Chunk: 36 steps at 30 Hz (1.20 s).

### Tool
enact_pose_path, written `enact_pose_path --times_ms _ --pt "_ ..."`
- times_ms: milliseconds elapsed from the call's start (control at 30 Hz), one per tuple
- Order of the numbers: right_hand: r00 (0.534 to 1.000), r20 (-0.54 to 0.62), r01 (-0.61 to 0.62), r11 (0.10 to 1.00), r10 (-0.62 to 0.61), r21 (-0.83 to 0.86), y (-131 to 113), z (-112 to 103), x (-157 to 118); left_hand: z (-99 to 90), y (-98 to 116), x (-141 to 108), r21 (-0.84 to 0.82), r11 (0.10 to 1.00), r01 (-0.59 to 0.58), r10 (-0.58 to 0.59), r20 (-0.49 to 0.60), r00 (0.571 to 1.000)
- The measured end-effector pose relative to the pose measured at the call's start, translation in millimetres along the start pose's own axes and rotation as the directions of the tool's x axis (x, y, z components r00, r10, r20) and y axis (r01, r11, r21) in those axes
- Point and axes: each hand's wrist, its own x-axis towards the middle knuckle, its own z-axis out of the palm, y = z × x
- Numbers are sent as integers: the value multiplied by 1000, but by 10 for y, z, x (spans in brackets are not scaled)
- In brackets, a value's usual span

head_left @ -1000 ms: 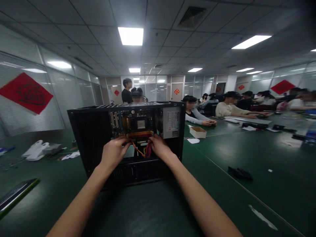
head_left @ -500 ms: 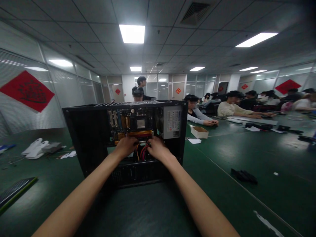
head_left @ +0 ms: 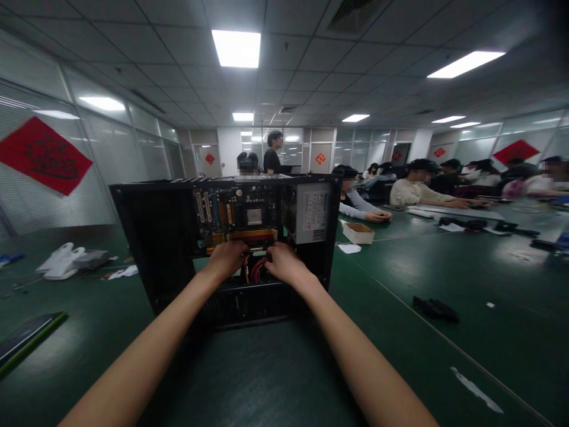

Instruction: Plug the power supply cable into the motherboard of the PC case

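An open black computer case (head_left: 171, 237) stands in front of me on the green table, its inside facing me. My left hand (head_left: 229, 259) reaches in below the motherboard (head_left: 237, 209), fingers curled inward and closed. Opposite it, my right hand (head_left: 284, 261) is closed too, with its fingertips by a bundle of red and dark cables (head_left: 258, 270). Both hands meet just under the yellow and red memory slots (head_left: 258, 235). Whatever lies between the fingertips is too small and shaded to name. The power supply (head_left: 310, 213) fills the upper right of the case.
A white plastic bag (head_left: 64, 261) and a grey object lie left, with a green-edged dark panel (head_left: 31, 341) nearer. On the right are a small box (head_left: 358, 233), a black crumpled item (head_left: 435, 309) and a white strip (head_left: 476, 389). Other people sit along the table beyond.
Both hands stay at nearly the same spot under the memory slots. My view has tilted slightly downward. A standing person in the background has moved right.
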Motion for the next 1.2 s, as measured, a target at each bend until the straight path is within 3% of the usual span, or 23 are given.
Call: enact_pose_path --times_ms 367,667,1200 --pt "1000 0 12 1000 -12 -9 -12 -22 -6 17 11 21 40 999 5 -3 -43 999" --pt "999 42 14 1000 -14 8 -1 -18 -6 21 31 76 66 997 45 -48 37 998" --pt "997 59 47 999 -47 3 16 19 8 -34 65 28 51 995 83 -86 70 994"
